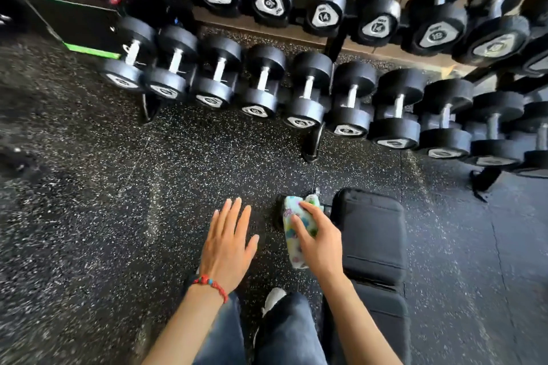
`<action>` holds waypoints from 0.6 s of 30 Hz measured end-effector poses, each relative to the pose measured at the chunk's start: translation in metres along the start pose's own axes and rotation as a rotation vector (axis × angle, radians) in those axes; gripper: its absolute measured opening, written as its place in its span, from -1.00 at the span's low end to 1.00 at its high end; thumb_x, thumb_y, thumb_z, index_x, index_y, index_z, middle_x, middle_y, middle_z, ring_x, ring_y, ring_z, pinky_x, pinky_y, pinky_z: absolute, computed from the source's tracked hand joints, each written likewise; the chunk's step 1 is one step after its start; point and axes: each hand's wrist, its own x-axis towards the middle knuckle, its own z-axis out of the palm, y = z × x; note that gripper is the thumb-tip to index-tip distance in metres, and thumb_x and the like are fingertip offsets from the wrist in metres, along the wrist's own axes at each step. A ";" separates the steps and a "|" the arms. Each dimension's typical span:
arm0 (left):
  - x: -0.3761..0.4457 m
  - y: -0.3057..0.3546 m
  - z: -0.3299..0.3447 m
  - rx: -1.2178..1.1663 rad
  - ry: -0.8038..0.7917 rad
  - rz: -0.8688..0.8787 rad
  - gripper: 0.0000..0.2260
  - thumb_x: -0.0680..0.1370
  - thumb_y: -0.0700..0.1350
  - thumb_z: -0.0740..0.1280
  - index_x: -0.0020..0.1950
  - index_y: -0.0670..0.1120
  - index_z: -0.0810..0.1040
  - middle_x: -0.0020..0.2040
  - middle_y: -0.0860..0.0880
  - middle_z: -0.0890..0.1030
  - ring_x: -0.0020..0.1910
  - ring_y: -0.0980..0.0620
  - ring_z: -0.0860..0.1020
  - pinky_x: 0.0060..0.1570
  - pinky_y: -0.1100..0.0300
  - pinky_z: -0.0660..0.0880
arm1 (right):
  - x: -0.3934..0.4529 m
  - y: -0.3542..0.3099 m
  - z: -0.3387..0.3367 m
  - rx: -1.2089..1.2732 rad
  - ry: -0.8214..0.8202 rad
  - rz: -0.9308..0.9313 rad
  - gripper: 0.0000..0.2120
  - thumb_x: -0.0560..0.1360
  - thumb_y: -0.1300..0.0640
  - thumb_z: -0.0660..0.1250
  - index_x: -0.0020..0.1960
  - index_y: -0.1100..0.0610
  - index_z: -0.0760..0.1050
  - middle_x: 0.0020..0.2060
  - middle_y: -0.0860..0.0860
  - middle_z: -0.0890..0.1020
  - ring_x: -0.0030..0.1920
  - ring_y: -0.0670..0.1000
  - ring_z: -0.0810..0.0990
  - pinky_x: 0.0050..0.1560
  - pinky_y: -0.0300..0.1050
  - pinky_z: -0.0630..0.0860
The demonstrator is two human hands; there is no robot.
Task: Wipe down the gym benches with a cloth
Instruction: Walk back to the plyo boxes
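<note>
A black padded gym bench (374, 234) runs from the bottom middle toward the dumbbell rack. My right hand (318, 241) grips a folded cloth (296, 227), pale with coloured dots, just off the bench's left edge. The cloth hangs beside the pad, over the bench's dark frame parts; whether it touches the pad is unclear. My left hand (228, 243) hovers flat with straight fingers over the floor, left of the cloth, holding nothing. A red bead bracelet circles its wrist.
A two-tier rack of black dumbbells (308, 92) spans the far side, its feet (311, 145) standing on the speckled rubber floor (103, 187). A black box with a green edge (80, 24) sits at the far left. My legs and a white shoe (274, 299) are below.
</note>
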 end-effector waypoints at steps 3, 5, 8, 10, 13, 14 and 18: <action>-0.003 -0.028 -0.013 -0.001 0.036 -0.079 -0.51 0.52 0.04 0.08 0.35 -0.20 0.38 0.35 -0.22 0.43 0.34 -0.18 0.38 0.38 -0.08 0.20 | 0.006 -0.027 0.026 -0.037 -0.086 -0.074 -0.70 0.48 -0.04 0.33 0.19 -0.02 0.50 0.03 -0.01 0.63 -0.03 -0.04 0.58 0.00 -0.13 0.49; -0.003 -0.049 -0.024 -0.018 0.051 -0.128 -0.51 0.52 0.04 0.08 0.33 -0.21 0.42 0.34 -0.21 0.45 0.33 -0.19 0.39 0.35 -0.10 0.26 | 0.012 -0.049 0.045 -0.054 -0.131 -0.133 -0.69 0.48 -0.04 0.33 0.20 -0.01 0.50 0.05 -0.02 0.62 -0.02 -0.03 0.58 -0.04 -0.19 0.45; -0.004 -0.087 -0.039 -0.019 0.073 -0.203 -0.51 0.52 0.04 0.07 0.31 -0.22 0.47 0.31 -0.21 0.48 0.30 -0.19 0.44 0.26 -0.16 0.34 | 0.018 -0.085 0.078 -0.051 -0.196 -0.187 -0.68 0.48 -0.05 0.33 0.21 -0.01 0.50 0.06 -0.02 0.62 -0.02 -0.03 0.58 -0.02 -0.17 0.46; -0.008 -0.120 -0.050 -0.029 0.079 -0.264 -0.51 0.51 0.05 0.08 0.29 -0.22 0.49 0.29 -0.21 0.50 0.27 -0.19 0.47 0.22 -0.18 0.35 | 0.020 -0.112 0.106 -0.055 -0.249 -0.219 -0.68 0.48 -0.06 0.32 0.21 -0.02 0.49 0.03 0.00 0.63 -0.06 -0.01 0.59 0.00 -0.08 0.52; -0.011 -0.158 -0.063 -0.036 0.098 -0.310 -0.51 0.50 0.05 0.09 0.26 -0.21 0.52 0.25 -0.21 0.53 0.23 -0.19 0.51 0.17 -0.20 0.40 | 0.025 -0.138 0.137 -0.066 -0.288 -0.268 -0.68 0.48 -0.07 0.32 0.21 -0.05 0.49 0.00 0.00 0.64 -0.09 -0.02 0.60 -0.03 0.01 0.55; -0.013 -0.176 -0.068 -0.047 0.104 -0.335 -0.51 0.50 0.05 0.09 0.25 -0.21 0.53 0.25 -0.21 0.54 0.22 -0.19 0.51 0.17 -0.20 0.41 | 0.027 -0.149 0.152 -0.075 -0.309 -0.278 -0.68 0.48 -0.08 0.32 0.21 -0.06 0.48 -0.01 -0.01 0.64 -0.10 -0.02 0.60 -0.04 0.02 0.56; -0.018 -0.243 -0.089 -0.024 0.142 -0.413 -0.52 0.50 0.05 0.08 0.22 -0.22 0.55 0.20 -0.21 0.56 0.19 -0.20 0.53 0.13 -0.20 0.44 | 0.033 -0.193 0.204 -0.084 -0.382 -0.319 -0.70 0.48 -0.06 0.32 0.20 -0.07 0.49 -0.04 0.00 0.65 -0.12 -0.01 0.61 -0.08 0.02 0.57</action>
